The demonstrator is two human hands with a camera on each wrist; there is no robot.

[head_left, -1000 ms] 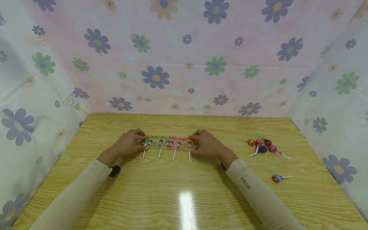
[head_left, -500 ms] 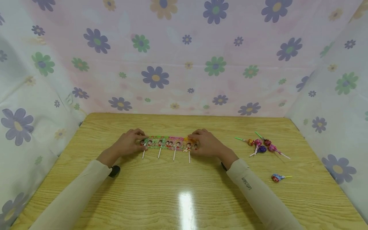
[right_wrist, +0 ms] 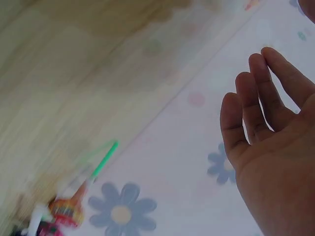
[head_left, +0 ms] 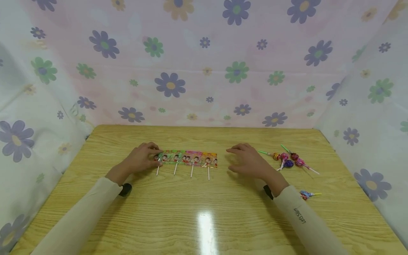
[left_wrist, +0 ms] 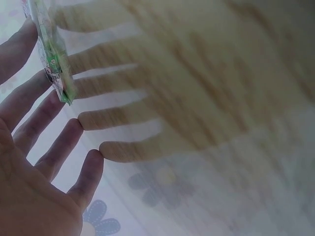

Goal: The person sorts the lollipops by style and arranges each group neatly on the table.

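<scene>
Several flat-wrapped lollipops with cartoon figures lie side by side in a row in the head view: green wrappers [head_left: 173, 157], a pink one [head_left: 193, 158] and an orange one [head_left: 210, 160], their white sticks pointing toward me. My left hand [head_left: 138, 160] pinches the leftmost green-wrapped lollipop [left_wrist: 55, 66] between thumb and forefinger, while its other fingers are spread and their tips touch the table. To the right of the row, my right hand [head_left: 250, 162] holds nothing. Its fingers are apart from the orange wrapper, loosely extended in the right wrist view.
A cluster of round lollipops, including a purple one [head_left: 288, 163] and a yellow-orange one [right_wrist: 66, 211], lies at the right of the wooden table [head_left: 165, 212]. A blue-wrapped lollipop [head_left: 306, 194] lies nearer, beside my right sleeve [head_left: 302, 216]. Flowered cloth [head_left: 204, 81] encloses the back and sides.
My right hand has let go of the orange-wrapped lollipop and moved right, toward the cluster. My left hand stays at the row's left end. The head view has shifted slightly.
</scene>
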